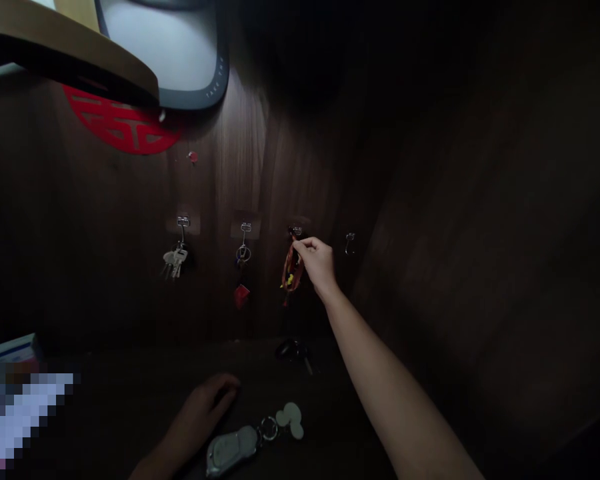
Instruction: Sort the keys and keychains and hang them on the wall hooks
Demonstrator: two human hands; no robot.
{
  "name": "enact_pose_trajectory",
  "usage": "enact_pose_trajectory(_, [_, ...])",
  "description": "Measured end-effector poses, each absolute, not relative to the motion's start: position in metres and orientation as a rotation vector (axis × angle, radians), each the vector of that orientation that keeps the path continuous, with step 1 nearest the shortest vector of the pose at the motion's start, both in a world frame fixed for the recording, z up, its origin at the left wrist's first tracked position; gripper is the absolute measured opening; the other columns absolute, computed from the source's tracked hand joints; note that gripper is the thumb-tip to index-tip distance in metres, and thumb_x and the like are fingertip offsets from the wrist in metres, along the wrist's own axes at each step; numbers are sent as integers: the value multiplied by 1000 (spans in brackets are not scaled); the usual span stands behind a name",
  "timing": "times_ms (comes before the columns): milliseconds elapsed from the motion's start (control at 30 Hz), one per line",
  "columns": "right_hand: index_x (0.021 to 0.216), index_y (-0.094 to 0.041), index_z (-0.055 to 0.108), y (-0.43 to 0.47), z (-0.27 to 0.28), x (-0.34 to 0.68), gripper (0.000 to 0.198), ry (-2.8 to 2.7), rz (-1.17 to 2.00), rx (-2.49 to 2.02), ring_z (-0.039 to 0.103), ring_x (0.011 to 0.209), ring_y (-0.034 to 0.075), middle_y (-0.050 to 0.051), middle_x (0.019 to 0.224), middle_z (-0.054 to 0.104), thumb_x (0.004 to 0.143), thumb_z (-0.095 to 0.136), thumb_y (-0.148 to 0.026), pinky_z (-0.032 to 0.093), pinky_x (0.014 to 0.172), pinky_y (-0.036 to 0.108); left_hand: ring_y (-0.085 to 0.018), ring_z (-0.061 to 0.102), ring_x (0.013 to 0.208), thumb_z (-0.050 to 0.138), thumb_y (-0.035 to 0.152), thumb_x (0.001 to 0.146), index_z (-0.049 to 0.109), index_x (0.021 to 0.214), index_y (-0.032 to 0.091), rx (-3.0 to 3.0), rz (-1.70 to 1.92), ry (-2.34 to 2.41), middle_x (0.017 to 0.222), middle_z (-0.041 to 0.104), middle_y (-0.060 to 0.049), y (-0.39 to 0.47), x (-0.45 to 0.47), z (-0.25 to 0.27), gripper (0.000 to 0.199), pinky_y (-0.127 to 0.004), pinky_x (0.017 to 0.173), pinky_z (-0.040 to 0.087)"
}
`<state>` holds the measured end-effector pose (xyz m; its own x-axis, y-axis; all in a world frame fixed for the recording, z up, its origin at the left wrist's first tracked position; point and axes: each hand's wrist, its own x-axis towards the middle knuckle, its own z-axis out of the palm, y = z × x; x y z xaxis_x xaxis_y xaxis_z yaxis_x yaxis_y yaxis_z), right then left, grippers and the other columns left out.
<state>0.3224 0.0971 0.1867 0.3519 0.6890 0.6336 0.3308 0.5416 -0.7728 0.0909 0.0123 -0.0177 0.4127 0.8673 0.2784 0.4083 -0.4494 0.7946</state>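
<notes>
Four hooks, dim wood wall | right grip pinching reddish strap | left grip: can't tell

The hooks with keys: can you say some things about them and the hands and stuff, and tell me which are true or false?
1. The right hand pinches a reddish loop just below the third hook from the left. True.
2. The left hand holds the silver keys. False: the silver keys hang from the leftmost hook.
3. A red tag hangs below the second hook from the left. True.
4. The round cut-out decoration is blue. False: it is red.
5. A metal ring sits between the grey fob and the pale, rounded tag. True.
</notes>
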Motion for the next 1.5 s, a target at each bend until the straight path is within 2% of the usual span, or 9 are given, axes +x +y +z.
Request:
enact_pose_trajectory(167, [60,-17,56,97,185,321,22,-1183,385,-1007,41,42,8,-7,45,47,68,60,-37,31,44,20,-19,67,87,49,29,84,66,88,26,2042,916,1065,92,73,0,14,90,-19,18,-29,80,51])
enact_pose_trajectory(300, [58,-17,54,98,184,324,24,-1139,436,-996,39,41,7,-8,45,46,64,64,-39,29,43,20,-19,66,89,50,29,84,66,88,25,2038,908,1083,94,72,-1,14,91,-19,17,-28,83,50])
enact_pose_trajectory(500, [57,-18,53,103,179,328,26,-1101,450,-969,41,43,7,-8,46,48,59,68,-39,30,44,20,-19,65,89,48,30,84,65,88,25,2019,845,1098,94,72,0,14,92,-18,18,-27,82,49])
enact_pose_trajectory(667, [57,-18,52,106,169,329,27,-1073,443,-929,41,42,7,-8,45,47,59,67,-41,30,43,20,-19,65,90,49,30,83,65,90,26,2011,856,1107,95,72,0,15,92,-19,18,-28,82,49])
enact_pose_trajectory(1067, [79,-18,57,82,124,322,25,-1054,547,-925,37,39,4,-8,53,52,65,66,-36,24,35,16,-19,66,88,49,31,82,65,88,25,2013,856,1117,92,72,0,14,93,-16,18,-28,81,50])
enact_pose_trajectory(1333, [85,-18,56,71,91,319,28,-1010,619,-1000,44,42,4,-4,69,58,64,66,-34,26,32,14,-19,65,89,48,31,83,65,89,25,2010,854,1109,93,72,0,14,92,-16,19,-27,81,49])
enact_pose_trajectory(1500, [82,-18,57,63,76,319,25,-1002,668,-1039,44,42,5,-4,67,57,63,66,-33,27,31,14,-19,65,89,48,33,83,66,89,25,2017,856,1098,93,72,0,12,92,-13,20,-28,82,50])
